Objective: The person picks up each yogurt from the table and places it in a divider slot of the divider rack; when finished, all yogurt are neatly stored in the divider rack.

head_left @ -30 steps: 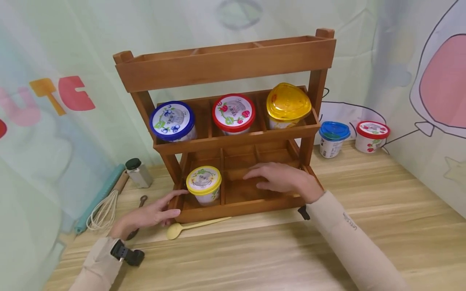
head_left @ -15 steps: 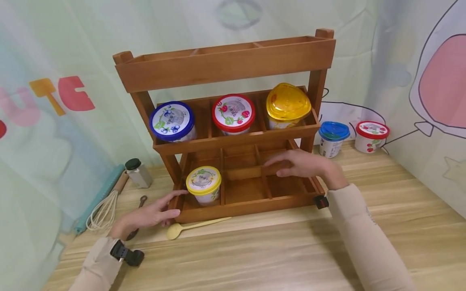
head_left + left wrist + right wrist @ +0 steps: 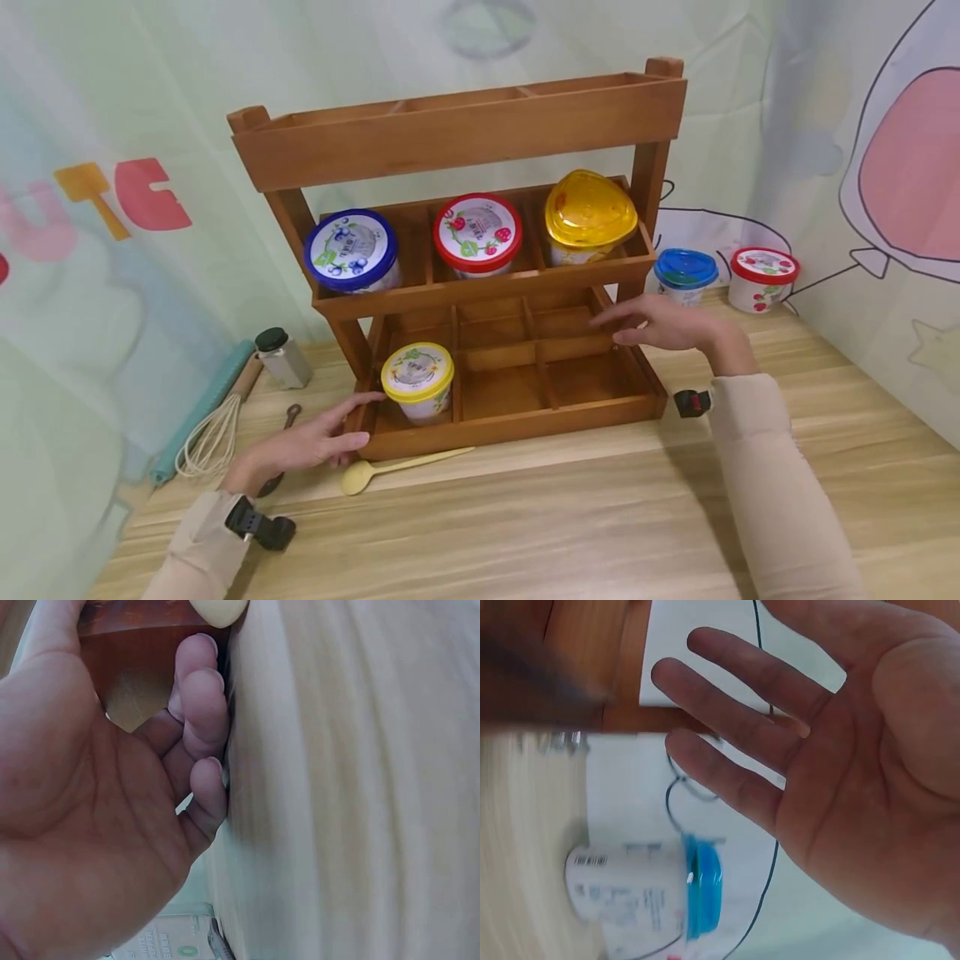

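My left hand [image 3: 311,440] rests at the front left corner of a brown wooden tiered rack [image 3: 457,154], its fingers loosely bent and holding nothing. Close to its fingertips, a yellow-lidded cup [image 3: 417,372] stands in the lower tier's left compartment. My right hand [image 3: 671,323] hovers by the rack's right side, fingers spread and nothing held. Just behind it is a white cup with a blue lid [image 3: 637,889], partly hidden in the head view. The middle tier holds a blue-lidded cup [image 3: 350,248], a red-lidded cup [image 3: 477,233] and a cup with a gold domed lid [image 3: 590,210].
Another red-lidded cup [image 3: 763,279] stands on the table at the back right. A pale yellow spoon [image 3: 360,477] lies before the rack. To the left are a green-capped jar [image 3: 283,358], a whisk [image 3: 210,437], a teal rolling pin [image 3: 202,408] and a dark spoon [image 3: 291,415].
My right hand has moved right, from above the lower tier's middle to the rack's right side near the blue-lidded cup on the table. My left hand has stayed put.
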{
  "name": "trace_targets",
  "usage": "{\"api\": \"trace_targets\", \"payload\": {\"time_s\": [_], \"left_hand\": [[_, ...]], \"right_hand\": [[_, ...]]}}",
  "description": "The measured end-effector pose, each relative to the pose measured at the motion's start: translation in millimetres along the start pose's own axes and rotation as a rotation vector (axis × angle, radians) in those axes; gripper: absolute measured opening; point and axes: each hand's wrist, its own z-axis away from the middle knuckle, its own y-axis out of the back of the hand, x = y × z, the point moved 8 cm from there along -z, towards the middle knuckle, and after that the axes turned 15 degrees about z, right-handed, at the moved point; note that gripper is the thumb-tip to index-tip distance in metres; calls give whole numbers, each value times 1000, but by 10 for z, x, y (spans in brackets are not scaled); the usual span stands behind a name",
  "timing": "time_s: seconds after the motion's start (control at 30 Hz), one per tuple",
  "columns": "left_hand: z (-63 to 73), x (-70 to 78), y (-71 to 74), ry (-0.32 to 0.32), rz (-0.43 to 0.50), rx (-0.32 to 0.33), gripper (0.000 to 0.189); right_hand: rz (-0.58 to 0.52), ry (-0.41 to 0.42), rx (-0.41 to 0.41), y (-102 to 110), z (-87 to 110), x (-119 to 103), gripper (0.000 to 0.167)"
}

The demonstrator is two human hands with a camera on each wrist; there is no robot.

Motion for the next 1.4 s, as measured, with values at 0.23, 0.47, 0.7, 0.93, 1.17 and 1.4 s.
{"api": "trace_targets", "payload": {"time_s": [0.23, 0.47, 0.7, 0.93, 1.17, 1.4], "left_hand": [[-5, 6, 2, -11, 5, 0, 60], [-15, 8, -6, -11, 9, -4, 60], [-28, -1, -2, -14, 8, 2, 60], [-10, -18, 4, -7, 7, 4, 61], [-7, -18, 7, -9, 6, 4, 60], [-15, -20, 11, -15, 4, 0, 61]], "right_hand": [[-94, -92, 14, 52, 141, 231, 35], [-138, -114, 47, 83, 203, 317, 34], [-172, -178, 116, 176, 319, 423, 34], [-203, -207, 147, 184, 319, 527, 35], [-197, -288, 254, 223, 299, 671, 31], [-125, -392, 343, 263, 312, 833, 32]]}}
